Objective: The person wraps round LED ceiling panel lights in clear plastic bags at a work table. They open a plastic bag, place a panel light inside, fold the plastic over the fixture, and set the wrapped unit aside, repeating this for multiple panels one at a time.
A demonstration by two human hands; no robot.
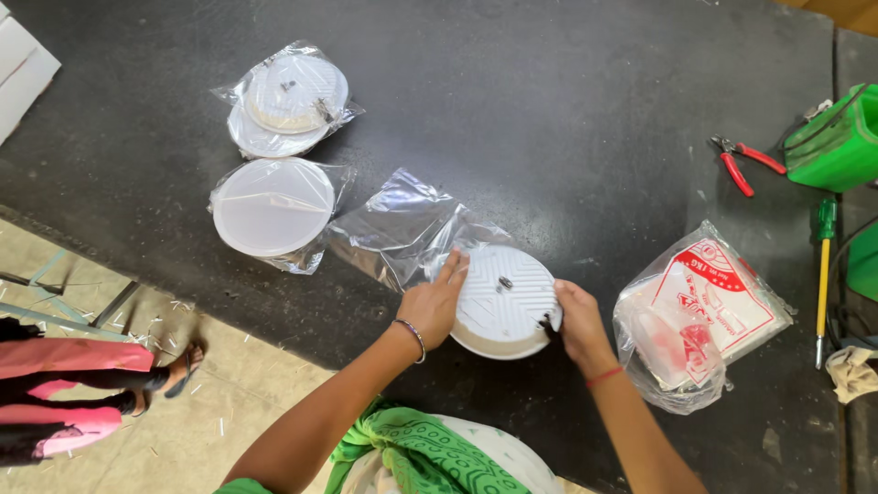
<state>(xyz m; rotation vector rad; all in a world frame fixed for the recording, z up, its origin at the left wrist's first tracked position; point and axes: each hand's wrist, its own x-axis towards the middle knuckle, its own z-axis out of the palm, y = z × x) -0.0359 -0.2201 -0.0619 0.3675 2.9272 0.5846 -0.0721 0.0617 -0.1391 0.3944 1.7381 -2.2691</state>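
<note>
A wide dark stone worktable (567,101) carries a crumpled clear plastic bag (393,229), and just beside its mouth, near the table's front edge, lies a round white ribbed plastic disc (508,306) (a small dark fitting at its middle). The left hand (432,306) rests on the disc's left rim with fingers spread flat. The right hand (578,320) pinches the right rim between thumb and fingers.

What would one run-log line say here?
left hand: on white round disc | right hand: grips disc edge | clear bag: beside disc
</note>
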